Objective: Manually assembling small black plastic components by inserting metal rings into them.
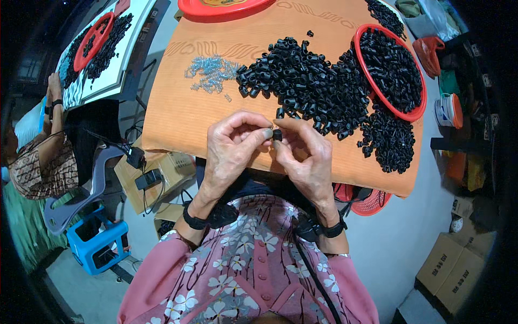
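My two hands meet over the near edge of the orange-covered table (178, 116). A small black plastic cylinder (277, 134) is pinched between the thumb and fingers of my right hand (306, 154). Against its left side, the thumb and forefinger of my left hand (233, 144) are pressed together; whatever they hold is too small to tell. Just beyond my hands lies a big heap of short black plastic tubes (302, 75). Small clear-looking coil springs (213, 73) are scattered to its left. Smaller black parts (391, 140) form a pile on the right.
A red-rimmed tray (422, 102) full of black parts stands at the table's right, with another red tray (226, 16) at the far edge. On the left, another person (46, 156) sits at a white table (121, 48). A blue stool (100, 243) and cardboard boxes (458, 270) are on the floor.
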{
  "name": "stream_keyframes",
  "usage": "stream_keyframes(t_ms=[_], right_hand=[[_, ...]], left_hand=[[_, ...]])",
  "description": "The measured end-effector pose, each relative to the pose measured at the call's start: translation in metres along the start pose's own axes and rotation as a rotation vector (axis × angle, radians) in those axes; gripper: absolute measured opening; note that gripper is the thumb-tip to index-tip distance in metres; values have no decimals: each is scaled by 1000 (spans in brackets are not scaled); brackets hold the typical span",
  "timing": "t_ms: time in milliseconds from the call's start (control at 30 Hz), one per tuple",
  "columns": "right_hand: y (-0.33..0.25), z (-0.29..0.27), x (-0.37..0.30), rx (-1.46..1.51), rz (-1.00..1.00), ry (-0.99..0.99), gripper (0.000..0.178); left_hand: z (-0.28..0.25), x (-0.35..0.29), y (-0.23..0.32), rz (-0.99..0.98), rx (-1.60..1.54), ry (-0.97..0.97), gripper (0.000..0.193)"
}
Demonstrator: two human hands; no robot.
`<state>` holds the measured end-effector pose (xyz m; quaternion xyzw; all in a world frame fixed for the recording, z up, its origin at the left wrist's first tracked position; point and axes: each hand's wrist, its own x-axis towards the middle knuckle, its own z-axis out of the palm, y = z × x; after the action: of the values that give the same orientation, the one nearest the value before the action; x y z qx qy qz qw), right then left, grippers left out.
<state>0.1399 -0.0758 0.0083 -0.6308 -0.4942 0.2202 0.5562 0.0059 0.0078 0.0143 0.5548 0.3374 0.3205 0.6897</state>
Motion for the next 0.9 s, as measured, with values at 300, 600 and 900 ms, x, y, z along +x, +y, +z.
stream_keyframes(t_ms=[300,600,900], right_hand=[[-7,-7,-4,426,421,74,14],[-6,-9,-4,537,459,36,11],[-5,-4,-9,514,461,22,10]], left_hand=[[-4,-3,0,-40,-67,58,12],[0,-7,1,-40,-118,17,13],[3,-10,8,189,342,57,11]])
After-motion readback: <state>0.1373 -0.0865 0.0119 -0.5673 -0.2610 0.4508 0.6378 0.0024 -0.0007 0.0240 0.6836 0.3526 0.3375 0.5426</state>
